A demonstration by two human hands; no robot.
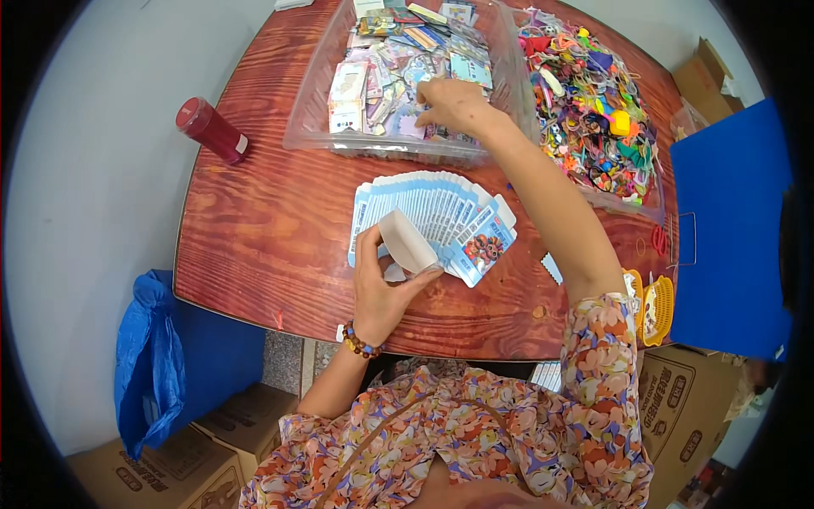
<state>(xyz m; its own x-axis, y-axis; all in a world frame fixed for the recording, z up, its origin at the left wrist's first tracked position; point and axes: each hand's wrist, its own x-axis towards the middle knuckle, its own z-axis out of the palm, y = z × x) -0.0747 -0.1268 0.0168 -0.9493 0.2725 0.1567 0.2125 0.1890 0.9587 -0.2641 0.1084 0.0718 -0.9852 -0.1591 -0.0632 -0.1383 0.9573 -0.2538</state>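
Note:
A small cardboard box (407,241) with a white inside stands open at its top, and my left hand (377,284) is closed round it. Right behind it, a fan of flattened light-blue boxes (432,204) lies on the table. My right hand (454,103) reaches over the near side of a clear plastic bin (301,110), fingers bent and apart just above its contents. I see nothing held in it. Many small cards and flat packets (394,68) fill the bin in a loose heap.
Another clear bin (649,208) at the right holds a heap of colourful trinkets (593,110). A red-lidded jar (212,130) stands at the left. Near the right edge are red scissors (659,240) and a yellow basket (657,310). Cartons (691,416) sit beside the table.

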